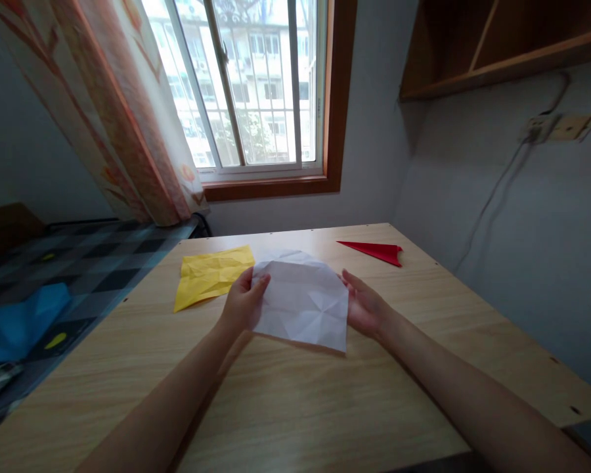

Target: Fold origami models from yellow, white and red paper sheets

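White creased paper (300, 302), held above the desk (295, 414).
Pinched by left grip (241, 302), touched by right grip (368, 307), pinch there unclear; called for light, even tension.

no readable text, labels, numbers

Two bare forearms (172, 394) stretched forward, left hand (242, 303) pinching, thumb (261, 285) on top, right hand (367, 307) turned inward, thumb raised.
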`<state>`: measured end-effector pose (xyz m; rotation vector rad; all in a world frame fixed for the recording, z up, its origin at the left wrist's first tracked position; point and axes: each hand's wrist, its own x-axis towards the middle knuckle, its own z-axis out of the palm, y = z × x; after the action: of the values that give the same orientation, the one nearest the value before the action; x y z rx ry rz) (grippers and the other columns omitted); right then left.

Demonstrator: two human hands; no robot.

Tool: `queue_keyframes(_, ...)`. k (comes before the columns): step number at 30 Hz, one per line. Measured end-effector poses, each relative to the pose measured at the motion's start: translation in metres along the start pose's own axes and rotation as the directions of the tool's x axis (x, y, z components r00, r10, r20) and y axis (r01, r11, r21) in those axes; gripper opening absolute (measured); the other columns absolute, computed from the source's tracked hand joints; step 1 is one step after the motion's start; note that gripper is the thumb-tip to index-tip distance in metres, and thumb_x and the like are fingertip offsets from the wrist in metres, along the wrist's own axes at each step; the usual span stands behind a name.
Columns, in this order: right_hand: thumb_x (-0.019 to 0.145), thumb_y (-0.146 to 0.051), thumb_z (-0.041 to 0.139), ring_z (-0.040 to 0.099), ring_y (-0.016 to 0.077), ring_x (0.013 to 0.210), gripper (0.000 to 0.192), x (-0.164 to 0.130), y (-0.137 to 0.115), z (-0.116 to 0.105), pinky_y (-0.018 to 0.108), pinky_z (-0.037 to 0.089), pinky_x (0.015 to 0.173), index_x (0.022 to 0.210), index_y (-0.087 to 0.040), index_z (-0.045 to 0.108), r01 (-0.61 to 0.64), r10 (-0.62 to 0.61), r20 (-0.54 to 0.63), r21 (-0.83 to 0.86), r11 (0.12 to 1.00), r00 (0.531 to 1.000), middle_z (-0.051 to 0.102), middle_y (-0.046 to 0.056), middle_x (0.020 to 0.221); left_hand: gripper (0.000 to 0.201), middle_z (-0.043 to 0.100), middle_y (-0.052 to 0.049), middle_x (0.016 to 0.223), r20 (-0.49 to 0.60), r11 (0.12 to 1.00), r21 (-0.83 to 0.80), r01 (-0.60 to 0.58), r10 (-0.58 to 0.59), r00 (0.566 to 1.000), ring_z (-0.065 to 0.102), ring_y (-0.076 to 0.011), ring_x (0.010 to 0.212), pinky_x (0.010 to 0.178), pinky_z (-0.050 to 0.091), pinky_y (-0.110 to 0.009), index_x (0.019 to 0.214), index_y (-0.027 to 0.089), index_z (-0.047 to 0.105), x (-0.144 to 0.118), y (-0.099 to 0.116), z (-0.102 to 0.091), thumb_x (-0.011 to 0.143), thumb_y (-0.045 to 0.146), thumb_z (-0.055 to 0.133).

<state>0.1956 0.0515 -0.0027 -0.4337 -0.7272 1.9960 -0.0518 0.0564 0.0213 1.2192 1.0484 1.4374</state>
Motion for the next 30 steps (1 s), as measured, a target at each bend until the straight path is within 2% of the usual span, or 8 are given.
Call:
queue_keyframes(2, 0.086, -0.04, 0.064, 0.069, 0.02, 0.096, 0.033, 0.001, -0.003, -0.005, 0.035, 0.054, 0.087, 0.111, -0.019, 0.059, -0.007, 0.011, -0.073, 0.052, 0.999, 0.997, 0.073, 0.006, 0.102, 0.047, 0.067, 0.0, 0.077, 0.013, 1.0, 0.019, 0.006, -0.006, 1.0, 0.059, -0.0144, 0.067, 0.061, 0.048, -0.023, 0.09, 0.016, 0.066, 0.0, 0.001, 0.0, 0.058, 0.046, 0.082)
queue_keyframes(5, 0.083, -0.023, 0.068, 0.07, 0.016, 0.089, 0.03, 0.003, -0.004, -0.011, 0.029, 0.056, 0.083, 0.111, -0.02, 0.059, 0.014, -0.009, -0.133, 0.037, 0.999, 0.991, 0.073, 0.003, 0.096, 0.046, 0.067, 0.001, 0.075, 0.049, 0.999, 0.05, 0.004, -0.006, 0.999, 0.058, -0.0136, 0.066, 0.061, 0.047, -0.023, 0.088, 0.015, 0.066, -0.002, 0.002, 0.0, 0.059, 0.046, 0.082)
queue_keyframes(9, 0.078, -0.012, 0.068, 0.069, 0.0133, 0.087, 0.032, 0.002, -0.005, -0.008, 0.023, 0.055, 0.082, 0.11, -0.016, 0.063, -0.028, 0.026, -0.069, -0.018, 0.999, 0.997, 0.074, 0.004, 0.098, 0.044, 0.066, 0.001, 0.073, 0.087, 0.997, 0.082, -0.003, -0.004, 0.996, 0.057, -0.0133, 0.064, 0.058, 0.046, -0.022, 0.088, 0.016, 0.065, -0.004, 0.002, 0.0, 0.061, 0.047, 0.081)
queue_keyframes(15, 0.07, -0.011, 0.069, 0.069, 0.0158, 0.085, 0.035, -0.003, -0.006, 0.007, 0.025, 0.055, 0.079, 0.105, -0.014, 0.069, -0.149, 0.157, 0.022, -0.22, 0.964, 0.987, 0.074, 0.006, 0.098, 0.045, 0.066, 0.0, 0.079, 0.119, 0.994, 0.111, 0.002, -0.016, 0.993, 0.058, -0.0144, 0.067, 0.061, 0.047, -0.024, 0.091, 0.016, 0.064, -0.005, 0.002, 0.0, 0.063, 0.048, 0.08)
queue_keyframes(20, 0.069, -0.023, 0.075, 0.067, 0.0152, 0.076, 0.02, 0.0, 0.0, 0.0, 0.026, 0.055, 0.07, 0.085, -0.015, 0.066, -0.044, -0.013, -0.153, -0.364, 0.93, 0.988, 0.071, 0.005, 0.085, 0.047, 0.064, 0.0, 0.075, 0.109, 0.987, 0.16, 0.018, -0.035, 0.993, 0.056, -0.0149, 0.063, 0.058, 0.046, -0.025, 0.091, 0.017, 0.062, -0.003, 0.001, -0.005, 0.066, 0.054, 0.074)
queue_keyframes(25, 0.076, -0.039, 0.065, 0.057, 0.0127, 0.061, 0.022, 0.008, 0.0, -0.013, 0.024, 0.049, 0.052, 0.084, -0.022, 0.056, 0.092, -0.355, -0.364, -0.576, 0.812, 0.861, 0.061, -0.002, 0.074, 0.039, 0.056, 0.002, 0.065, 0.065, 0.875, 0.469, -0.123, 0.105, 0.992, 0.05, -0.0141, 0.06, 0.053, 0.037, -0.023, 0.078, 0.018, 0.057, 0.002, 0.003, -0.015, 0.077, 0.057, 0.059)
queue_keyframes(27, 0.08, -0.042, 0.058, 0.053, 0.0135, 0.057, 0.021, 0.01, -0.002, -0.016, 0.026, 0.047, 0.05, 0.084, -0.022, 0.053, 0.101, -0.508, -0.355, -0.735, 0.67, 0.784, 0.056, -0.003, 0.07, 0.037, 0.051, 0.004, 0.06, 0.057, 0.769, 0.616, -0.169, 0.17, 0.984, 0.047, -0.0134, 0.058, 0.053, 0.033, -0.023, 0.071, 0.019, 0.054, 0.002, 0.003, -0.016, 0.08, 0.055, 0.056)
queue_keyframes(30, 0.086, -0.042, 0.048, 0.051, 0.0165, 0.059, 0.02, 0.009, -0.004, -0.016, 0.03, 0.045, 0.056, 0.082, -0.022, 0.051, 0.096, -0.737, -0.195, -0.938, 0.333, 0.647, 0.053, -0.001, 0.067, 0.037, 0.042, 0.005, 0.055, 0.044, 0.615, 0.766, -0.19, 0.245, 0.969, 0.041, -0.0122, 0.054, 0.053, 0.028, -0.024, 0.063, 0.02, 0.047, -0.001, 0.003, -0.01, 0.082, 0.051, 0.051)
